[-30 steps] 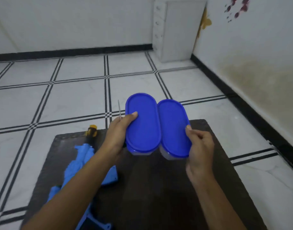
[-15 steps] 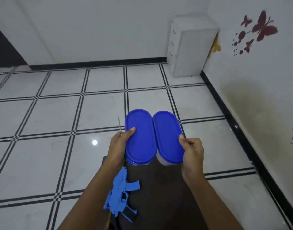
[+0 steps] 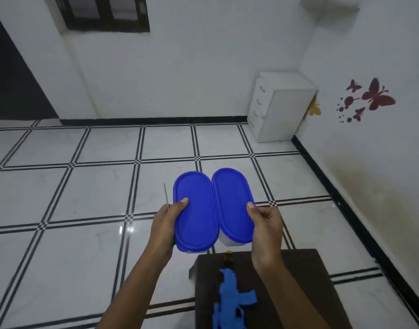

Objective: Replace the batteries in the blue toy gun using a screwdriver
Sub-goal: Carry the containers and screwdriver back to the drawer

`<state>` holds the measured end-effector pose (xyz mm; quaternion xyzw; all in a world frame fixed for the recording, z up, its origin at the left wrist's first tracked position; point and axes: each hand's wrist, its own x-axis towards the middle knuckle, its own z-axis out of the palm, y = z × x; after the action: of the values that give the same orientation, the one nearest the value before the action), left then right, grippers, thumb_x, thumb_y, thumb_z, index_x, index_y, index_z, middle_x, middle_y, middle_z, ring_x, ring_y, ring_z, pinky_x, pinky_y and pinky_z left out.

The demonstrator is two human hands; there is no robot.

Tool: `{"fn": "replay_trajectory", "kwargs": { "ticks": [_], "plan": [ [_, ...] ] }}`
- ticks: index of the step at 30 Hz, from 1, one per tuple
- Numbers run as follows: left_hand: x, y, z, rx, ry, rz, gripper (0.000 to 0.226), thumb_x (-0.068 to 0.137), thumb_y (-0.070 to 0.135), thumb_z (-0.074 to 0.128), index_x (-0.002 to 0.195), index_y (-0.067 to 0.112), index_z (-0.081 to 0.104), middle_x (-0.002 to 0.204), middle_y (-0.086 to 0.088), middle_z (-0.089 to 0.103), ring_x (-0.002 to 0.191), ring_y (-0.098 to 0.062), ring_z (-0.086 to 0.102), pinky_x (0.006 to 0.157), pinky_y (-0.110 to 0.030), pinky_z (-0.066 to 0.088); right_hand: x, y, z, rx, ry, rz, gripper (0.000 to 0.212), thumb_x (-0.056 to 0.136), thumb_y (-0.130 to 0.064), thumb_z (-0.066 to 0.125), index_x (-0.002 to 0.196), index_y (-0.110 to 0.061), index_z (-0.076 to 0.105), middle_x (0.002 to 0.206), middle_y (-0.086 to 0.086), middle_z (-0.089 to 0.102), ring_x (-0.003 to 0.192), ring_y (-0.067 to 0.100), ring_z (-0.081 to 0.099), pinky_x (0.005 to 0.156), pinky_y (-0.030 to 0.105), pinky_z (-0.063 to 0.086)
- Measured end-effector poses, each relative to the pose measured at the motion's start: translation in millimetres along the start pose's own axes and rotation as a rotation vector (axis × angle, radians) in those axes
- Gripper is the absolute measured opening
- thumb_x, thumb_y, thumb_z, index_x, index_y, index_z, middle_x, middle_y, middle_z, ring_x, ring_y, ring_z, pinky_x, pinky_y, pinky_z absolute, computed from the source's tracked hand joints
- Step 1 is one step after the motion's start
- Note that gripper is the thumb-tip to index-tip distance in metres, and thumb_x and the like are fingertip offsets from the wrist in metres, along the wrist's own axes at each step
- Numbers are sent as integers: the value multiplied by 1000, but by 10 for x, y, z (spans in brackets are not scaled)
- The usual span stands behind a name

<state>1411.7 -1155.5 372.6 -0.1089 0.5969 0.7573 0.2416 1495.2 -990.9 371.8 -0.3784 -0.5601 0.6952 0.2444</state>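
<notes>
Two oval containers with blue lids are held side by side in the air. My left hand [image 3: 167,224] grips the left container [image 3: 196,212], thumb on its lid, and also holds a thin screwdriver [image 3: 166,195] whose metal shaft sticks up beside the lid. My right hand [image 3: 265,224] grips the right container [image 3: 233,205], thumb on its lid edge. The blue toy gun [image 3: 232,300] lies below on a dark mat [image 3: 298,281], its orange muzzle tip pointing away from me. What is inside the containers is hidden.
White floor tiles with black lines [image 3: 85,191] spread all around the mat. A white drawer cabinet [image 3: 279,108] stands in the far right corner. The right wall [image 3: 369,138] carries butterfly stickers. A dark doorway [image 3: 11,79] is at the far left.
The view has tilted up and swung left, so the mat and gun now sit lower and to the right. Both hands keep the same hold on the containers.
</notes>
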Motion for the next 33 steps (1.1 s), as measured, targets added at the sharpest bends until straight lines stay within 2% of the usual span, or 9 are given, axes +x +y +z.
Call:
{"fn": "replay_trajectory", "kwargs": {
  "ticks": [3,7,10,13,18,23,26,29,33],
  "plan": [
    [161,381,-585,37,10,-9,35,82,32,69,106,7,61,104,-13,70,96,-34,67,82,-49,54,-268,100,631,14,12,21,19,91,-22,67,98,-6,59,97,8,65,91,23,66,67,29,56],
    [493,785,-1159,52,32,2,38,81,34,70,105,6,61,105,-12,70,96,-33,67,81,-50,54,-374,120,1386,23,-7,50,16,90,-17,68,100,-9,58,99,7,64,90,23,66,68,34,58],
    [794,986,-1361,30,15,23,26,84,30,67,98,9,62,102,-12,69,93,-30,67,71,-40,55,-264,65,1807,38,-34,26,13,91,-15,67,97,-12,57,97,4,63,88,20,65,64,29,57],
    [1122,1151,-1406,39,-22,31,26,84,30,66,99,10,61,105,-12,69,96,-32,66,72,-40,55,-34,43,2094,33,-28,0,12,91,-16,67,95,-13,56,95,2,62,88,17,63,63,27,55],
    [1962,1476,-1322,83,-77,2,42,82,36,69,111,8,60,107,-11,70,98,-32,67,78,-46,55,610,55,2560,115,27,43,18,87,-16,72,95,-9,58,95,3,62,88,16,62,66,28,55],
    [3156,2012,-967,125,-136,-31,32,83,32,68,105,8,62,104,-12,70,95,-32,67,74,-42,55,1670,-90,3139,206,65,160,24,80,-16,78,93,-7,61,104,11,66,98,27,64,77,40,56],
    [3973,2478,-678,140,-171,-53,40,83,33,68,111,7,61,109,-13,68,99,-34,66,76,-43,54,2446,-402,3575,224,39,189,22,80,-14,77,89,-6,58,103,12,66,99,29,64,75,41,55],
    [4746,2924,-394,147,-192,-24,37,83,34,68,108,8,60,110,-13,67,99,-34,65,75,-42,53,3154,-719,4004,224,25,154,19,80,-12,75,82,-8,56,96,10,65,94,27,64,70,36,54],
    [5740,3369,-86,135,-213,-53,38,82,34,68,109,8,59,108,-13,68,99,-34,65,76,-44,54,4101,-933,4572,250,31,148,20,80,-10,74,91,-6,58,99,9,65,95,26,63,69,36,53]
  ]
}}
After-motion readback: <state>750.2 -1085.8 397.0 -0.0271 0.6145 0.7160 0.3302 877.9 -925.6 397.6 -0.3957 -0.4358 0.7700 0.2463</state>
